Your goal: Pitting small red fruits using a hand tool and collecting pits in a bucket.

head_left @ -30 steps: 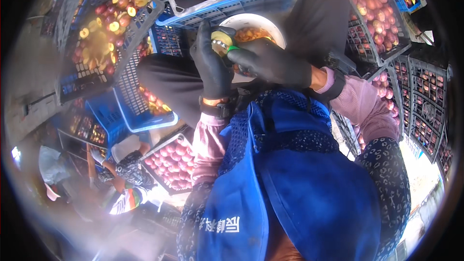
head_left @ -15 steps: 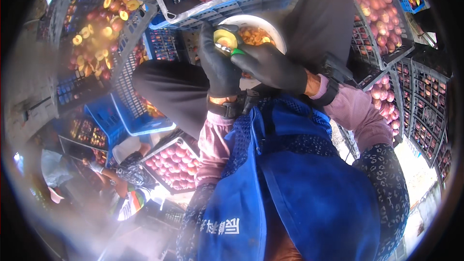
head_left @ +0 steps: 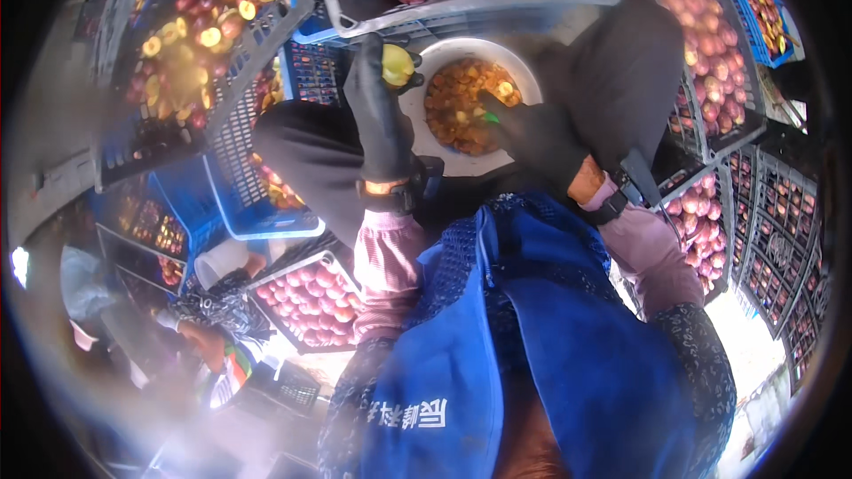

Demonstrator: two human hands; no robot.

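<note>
My left hand (head_left: 374, 93), in a black glove, is closed around a plum half (head_left: 396, 65) with pale yellow-green flesh. My right hand (head_left: 543, 137), gloved the same way, is over a white bucket (head_left: 417, 129), its fingers closed on a small tool with a green handle (head_left: 491, 116). The tool's metal tip, seen earlier, is hidden or too blurred to make out. Wet orange-brown scraps, probably plum pits with bits of flesh (head_left: 457, 106), fill the bottom of the bucket, which stands between my legs.
A crate of whole plums (head_left: 461, 9) stands just beyond the bucket. To the left, another crate (head_left: 257, 58) holds cut plum halves. More plum crates (head_left: 701, 35) are stacked at the right. A co-worker's arm (head_left: 209, 346) shows at lower left, near a crate of plums (head_left: 306, 302).
My right hand has drawn the tool away from the plum half and moved right, over the bucket. My left hand has shifted slightly left, still holding the fruit. More of the bucket shows.
</note>
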